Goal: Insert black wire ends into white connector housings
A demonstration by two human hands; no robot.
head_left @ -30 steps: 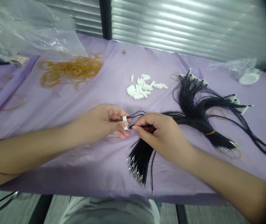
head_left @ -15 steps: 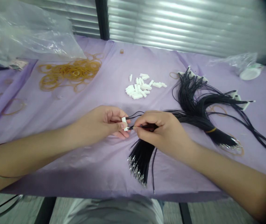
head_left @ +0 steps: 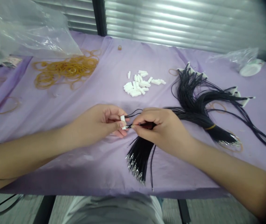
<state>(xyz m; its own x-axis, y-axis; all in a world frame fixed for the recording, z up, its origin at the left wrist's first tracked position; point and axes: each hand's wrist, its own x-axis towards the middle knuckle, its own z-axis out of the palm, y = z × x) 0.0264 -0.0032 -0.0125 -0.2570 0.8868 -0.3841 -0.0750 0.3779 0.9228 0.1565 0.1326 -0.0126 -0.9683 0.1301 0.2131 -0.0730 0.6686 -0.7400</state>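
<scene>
Connector housing (head_left: pixel 123 118) held over the desk (head_left: pixel 77 174); insertion step in hand, I judge.
Left fingers (head_left: pixel 116 126) pinch the housing; right fingers (head_left: pixel 137 128) grip black wire (head_left: pixel 129 126) at its edge; next move calls for straight alignment.

I see smooth, plastic-looking wires (head_left: pixel 142 149) with shiny metal tips (head_left: pixel 133 168), matt white plastic connectors (head_left: pixel 144 84), a glossy plastic bag (head_left: pixel 32 34).

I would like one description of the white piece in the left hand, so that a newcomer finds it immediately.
Over the purple cloth, look where the left hand and right hand nearly meet. There, the left one pinches a small white block. Unlike the loose white pieces lying beyond on the cloth, it is held, with thin black wires at its right side.
</scene>
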